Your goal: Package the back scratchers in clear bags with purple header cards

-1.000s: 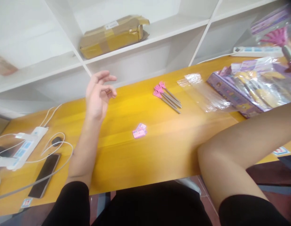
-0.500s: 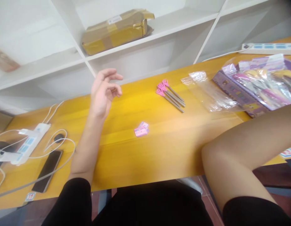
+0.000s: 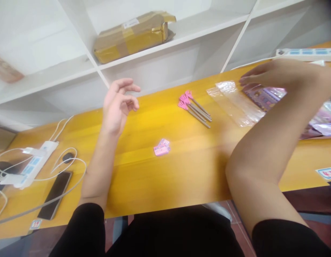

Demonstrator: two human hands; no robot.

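My left hand is raised over the back left of the table, palm turned inward, fingers loosely curled and apart, with nothing in it. On the right, my right hand hovers over a purple patterned box. Its fingers stretch toward the clear plastic zip bags, and I see nothing in them. My forearm hides much of the box and its bagged contents. Several thin metal rods with pink hand-shaped ends lie at the middle back. Nearer to me are a few small pink cards, overlapping on the wood.
A white power strip with cables and a dark phone lie at the left of the table. Another power strip sits at the back right. White shelving behind holds a taped brown parcel.
My right forearm has swung up and leftward, bringing my right hand into view over the box. The box looks shifted or turned slightly. My left hand stays in place.
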